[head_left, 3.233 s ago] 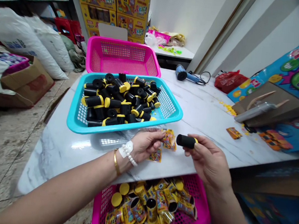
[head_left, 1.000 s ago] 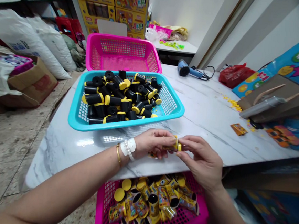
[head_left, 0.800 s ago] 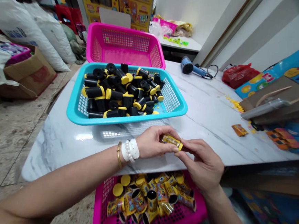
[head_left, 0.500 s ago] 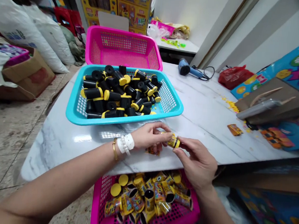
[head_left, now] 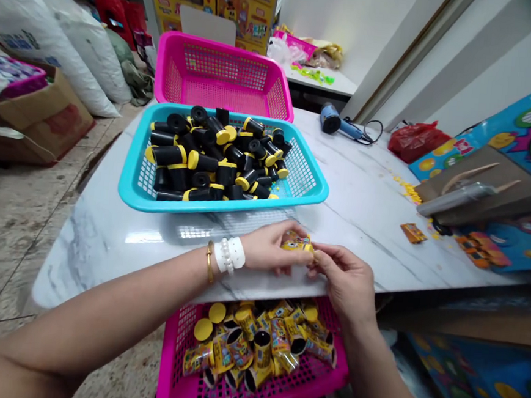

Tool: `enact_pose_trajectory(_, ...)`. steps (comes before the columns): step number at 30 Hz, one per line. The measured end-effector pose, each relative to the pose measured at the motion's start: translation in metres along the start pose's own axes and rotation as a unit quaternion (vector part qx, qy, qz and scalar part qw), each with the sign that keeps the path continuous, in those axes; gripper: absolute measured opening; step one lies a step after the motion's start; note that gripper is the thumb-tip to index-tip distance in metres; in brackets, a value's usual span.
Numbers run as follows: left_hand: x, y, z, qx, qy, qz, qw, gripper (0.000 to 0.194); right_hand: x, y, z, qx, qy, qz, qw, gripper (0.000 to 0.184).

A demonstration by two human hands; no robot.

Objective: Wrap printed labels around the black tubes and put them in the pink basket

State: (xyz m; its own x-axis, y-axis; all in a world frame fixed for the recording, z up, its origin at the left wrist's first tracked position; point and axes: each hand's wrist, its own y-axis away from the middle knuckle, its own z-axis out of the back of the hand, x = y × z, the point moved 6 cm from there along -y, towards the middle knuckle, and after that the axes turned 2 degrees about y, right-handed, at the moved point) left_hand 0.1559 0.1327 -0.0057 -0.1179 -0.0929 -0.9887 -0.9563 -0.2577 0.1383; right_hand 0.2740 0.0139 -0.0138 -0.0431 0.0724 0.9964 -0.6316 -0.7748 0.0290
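Observation:
Over the table's front edge my left hand (head_left: 266,248) is closed round a small tube (head_left: 295,243) in a yellow printed wrapper. Thumb and fingers of my right hand (head_left: 348,282) pinch the tube's yellow right end; exactly what lies between those fingertips is partly hidden. Below both hands, a magenta basket (head_left: 170,363) holds several similar tubes in yellow printed sleeves, some showing dark open ends, along with yellow round caps (head_left: 203,329). Beyond my hands stands a turquoise basket (head_left: 221,208), filled with black tubes (head_left: 168,154) that have yellow caps.
Behind the turquoise basket is a pink basket (head_left: 222,103). A blue heat gun (head_left: 330,118) with its cord lies at the back of the marble-patterned table (head_left: 358,188). To the right are a red bag (head_left: 417,141), a small orange packet (head_left: 413,233) and a cardboard box (head_left: 483,173).
The tube has turned and sits deeper in my left hand, showing more of its printed wrapper. My right hand has shifted slightly left, closer to the left. The view has tilted a little downward.

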Motion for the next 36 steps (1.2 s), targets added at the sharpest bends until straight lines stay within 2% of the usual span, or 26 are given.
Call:
enact_pose_trajectory(3, 0.008, -0.002, 0.005, -0.015, 0.024, 0.067, 0.997, 0.055, 0.014, 0.002, 0.001, 0.000, 0.052, 0.046, 0.998, 0.020)
enact_pose_trajectory(8, 0.006, -0.002, 0.006, -0.038, 0.036, 0.087, 0.995, 0.060, 0.025, 0.011, -0.011, 0.073, 0.102, 0.149, 0.981, 0.036)
enact_pose_trajectory(13, 0.005, -0.001, 0.007, -0.022, 0.096, 0.102, 0.990, 0.056, 0.031, 0.013, -0.009, 0.050, 0.167, 0.243, 0.954, 0.042)
enact_pose_trajectory(16, 0.004, -0.002, 0.009, -0.012, 0.109, 0.069, 0.992, 0.041, 0.039, 0.017, -0.007, 0.029, 0.233, 0.309, 0.922, 0.049)
enact_pose_trajectory(19, -0.001, -0.002, 0.007, -0.014, 0.098, -0.010, 0.995, 0.029, 0.046, 0.026, -0.003, 0.008, 0.269, 0.344, 0.900, 0.055)
enact_pose_trajectory(22, -0.008, 0.000, 0.003, -0.027, 0.026, -0.087, 0.996, 0.026, 0.043, 0.030, 0.002, -0.002, 0.245, 0.296, 0.923, 0.049)
enact_pose_trajectory(27, -0.024, 0.009, -0.003, -0.051, -0.134, -0.171, 0.975, 0.025, 0.017, 0.023, 0.009, -0.021, 0.104, 0.094, 0.990, 0.028)
enact_pose_trajectory(29, -0.030, 0.013, -0.003, -0.057, -0.167, -0.190, 0.966, 0.025, 0.004, 0.018, 0.006, -0.018, 0.011, 0.009, 1.000, 0.026)
enact_pose_trajectory(31, -0.035, 0.015, -0.004, -0.057, -0.188, -0.194, 0.961, 0.023, -0.005, 0.014, 0.000, -0.010, -0.078, -0.058, 0.995, 0.028)
enact_pose_trajectory(33, -0.037, 0.015, -0.005, -0.057, -0.197, -0.180, 0.962, 0.023, -0.008, 0.009, -0.008, 0.001, -0.128, -0.084, 0.988, 0.029)
enact_pose_trajectory(36, -0.034, 0.013, 0.002, -0.099, -0.155, -0.136, 0.973, 0.036, 0.003, 0.002, -0.014, 0.004, -0.104, -0.024, 0.994, 0.026)
